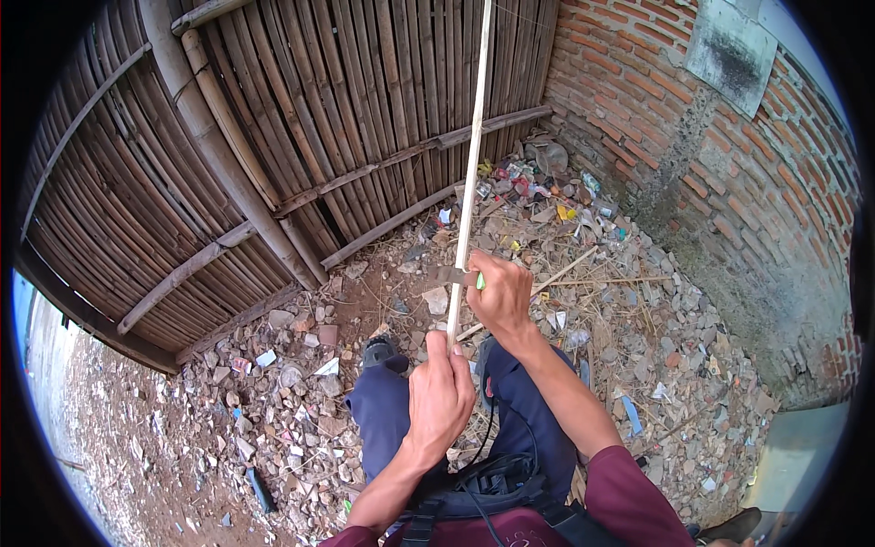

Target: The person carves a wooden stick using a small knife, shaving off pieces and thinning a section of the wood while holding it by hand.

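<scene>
A long pale strip [472,155], apparently split bamboo, runs from between my knees up past the top of the view. My left hand [439,397] grips its lower end, with the thumb and fingers closed round it. Just above, my right hand [501,296] is closed on a knife with a light green handle, mostly hidden in the fist. The knife's short, brownish blade [445,274] lies crosswise against the strip. My legs in dark blue trousers [378,415] are bent on both sides of the strip's lower end.
Stony rubble [301,401] covers the ground, with litter [547,187] heaped in the far corner. A bamboo-slat wall [365,100] stands ahead and left, a brick wall [638,91] on the right. Thin sticks [611,280] lie right of my hands; a dark elongated object [260,490] lies lower left.
</scene>
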Demonstrator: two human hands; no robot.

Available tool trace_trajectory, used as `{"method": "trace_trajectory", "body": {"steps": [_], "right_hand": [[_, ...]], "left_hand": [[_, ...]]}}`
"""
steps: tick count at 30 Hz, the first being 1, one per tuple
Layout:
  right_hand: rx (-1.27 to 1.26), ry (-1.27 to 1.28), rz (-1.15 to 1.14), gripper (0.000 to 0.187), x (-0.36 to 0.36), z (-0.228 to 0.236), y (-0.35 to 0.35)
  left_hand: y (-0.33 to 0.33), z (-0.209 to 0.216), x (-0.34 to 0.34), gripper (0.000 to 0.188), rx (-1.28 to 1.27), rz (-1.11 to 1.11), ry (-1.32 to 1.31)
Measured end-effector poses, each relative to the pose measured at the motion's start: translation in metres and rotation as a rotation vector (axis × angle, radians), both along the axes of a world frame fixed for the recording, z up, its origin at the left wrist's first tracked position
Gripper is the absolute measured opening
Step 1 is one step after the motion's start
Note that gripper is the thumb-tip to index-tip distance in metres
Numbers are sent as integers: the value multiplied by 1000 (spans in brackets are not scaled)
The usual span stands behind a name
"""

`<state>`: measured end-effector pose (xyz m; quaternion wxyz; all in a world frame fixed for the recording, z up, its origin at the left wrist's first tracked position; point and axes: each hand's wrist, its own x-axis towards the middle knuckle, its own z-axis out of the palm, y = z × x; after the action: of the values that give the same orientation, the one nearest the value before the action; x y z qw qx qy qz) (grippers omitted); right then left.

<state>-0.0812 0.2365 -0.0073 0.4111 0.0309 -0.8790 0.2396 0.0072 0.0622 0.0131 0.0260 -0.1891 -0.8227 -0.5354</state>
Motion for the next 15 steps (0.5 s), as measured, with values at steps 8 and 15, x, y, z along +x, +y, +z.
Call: {"method": "trace_trajectory", "body": {"steps": [8, 15], "right_hand": [[-60, -108, -223, 16, -54, 16, 57], [30, 19, -330, 22, -77, 37, 98]], "left_hand": [[-8, -20, 35, 11, -10, -62, -13], [-24, -21, 37, 11, -37, -130, -88]]}}
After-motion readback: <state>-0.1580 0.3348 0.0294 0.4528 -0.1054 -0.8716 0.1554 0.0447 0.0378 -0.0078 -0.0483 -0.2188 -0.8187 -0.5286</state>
